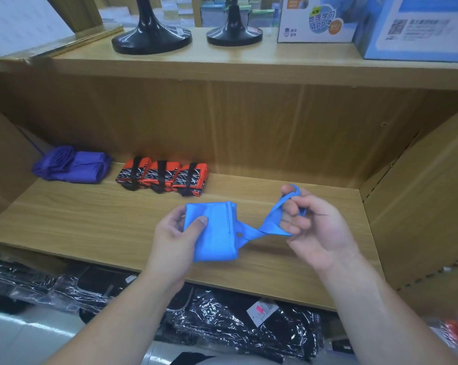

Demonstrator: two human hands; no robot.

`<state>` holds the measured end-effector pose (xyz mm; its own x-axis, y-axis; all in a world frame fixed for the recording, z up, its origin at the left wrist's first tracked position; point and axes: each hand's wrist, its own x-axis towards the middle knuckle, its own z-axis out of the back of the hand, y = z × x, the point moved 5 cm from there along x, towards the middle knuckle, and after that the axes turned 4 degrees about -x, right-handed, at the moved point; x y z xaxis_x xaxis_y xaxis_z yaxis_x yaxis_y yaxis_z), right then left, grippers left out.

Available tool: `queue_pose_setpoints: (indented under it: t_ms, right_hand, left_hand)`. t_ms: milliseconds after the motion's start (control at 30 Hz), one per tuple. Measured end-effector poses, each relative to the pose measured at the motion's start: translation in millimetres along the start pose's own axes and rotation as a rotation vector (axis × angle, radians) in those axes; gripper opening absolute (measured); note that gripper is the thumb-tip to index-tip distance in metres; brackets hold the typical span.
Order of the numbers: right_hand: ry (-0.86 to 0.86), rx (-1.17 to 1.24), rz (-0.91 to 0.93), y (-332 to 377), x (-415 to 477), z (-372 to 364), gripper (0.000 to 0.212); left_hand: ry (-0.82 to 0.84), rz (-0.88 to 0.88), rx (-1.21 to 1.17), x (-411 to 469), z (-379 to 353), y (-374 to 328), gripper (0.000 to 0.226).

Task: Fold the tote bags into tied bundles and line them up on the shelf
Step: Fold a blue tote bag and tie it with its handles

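Blue tote bag [214,233], folded into a smooth flat packet, is held over the wooden shelf [91,219]: the left hand [173,235] pinches its 9 o'clock edge, thumb on top, while the right hand [314,222] curls its fingers through the twisted strap [272,222] stretched toward 2 o'clock. Behind, at 11 o'clock of the packet, three red-and-black bundles [162,176] lie side by side, each bound by a black band [135,175], with a loosely folded purple bag [72,167] farther off at 10 o'clock. At 12 o'clock the shelf above [249,61] carries two black stand bases [151,38] and printed boxes [314,19].
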<state>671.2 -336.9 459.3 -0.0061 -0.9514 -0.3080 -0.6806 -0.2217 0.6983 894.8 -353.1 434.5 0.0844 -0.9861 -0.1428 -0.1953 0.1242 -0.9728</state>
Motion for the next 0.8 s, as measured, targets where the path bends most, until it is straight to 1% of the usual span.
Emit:
queue_pose_setpoints:
  t_ms: [67, 133, 267, 367, 433, 500, 567, 633, 667, 733, 767, 800]
  right_hand:
    - [-0.075, -0.113, -0.003, 2, 4, 11, 0.02]
    - [-0.157, -0.223, -0.054, -4, 8, 23, 0.014]
    - [-0.247, -0.334, -0.203, -35, 14, 34, 0.011]
    - [-0.218, -0.306, -0.247, -47, 20, 29, 0.01]
    - [-0.203, -0.32, -0.224, -44, 26, 26, 0.01]
    - [-0.22, -0.334, -0.159, -36, 31, 27, 0.012]
    - [-0.203, -0.203, -0.092, -28, 36, 26, 0.015]
    - [-0.138, -0.03, -0.037, -24, 38, 18, 0.018]
    - [-0.123, 0.006, -0.017, -22, 39, 15, 0.02]
    - [-0.133, -0.048, 0.015, -20, 39, 10, 0.022]
    - [-0.147, -0.152, 0.026, -18, 39, 10, 0.023]
    - [-0.158, -0.305, 0.03, -16, 39, 12, 0.022]
  left_hand:
    - [-0.018, -0.021, -0.057, -1, -1, -8, 0.015]
    - [0.008, -0.085, -0.079, -2, -3, -22, 0.018]
    - [0.201, -0.217, -0.019, -8, -12, -47, 0.026]
    - [0.294, -0.264, 0.055, -8, -11, -54, 0.031]
    - [0.328, -0.271, 0.106, -6, -6, -55, 0.032]
    - [0.338, -0.255, 0.146, -1, 2, -52, 0.033]
    - [0.307, -0.214, 0.166, 5, 11, -46, 0.033]
    - [0.292, -0.186, 0.203, 10, 15, -39, 0.033]
    - [0.289, -0.174, 0.219, 11, 15, -35, 0.033]
    - [0.274, -0.158, 0.232, 13, 13, -29, 0.031]
    - [0.267, -0.155, 0.23, 13, 12, -28, 0.031]
    - [0.262, -0.159, 0.227, 12, 11, -27, 0.032]
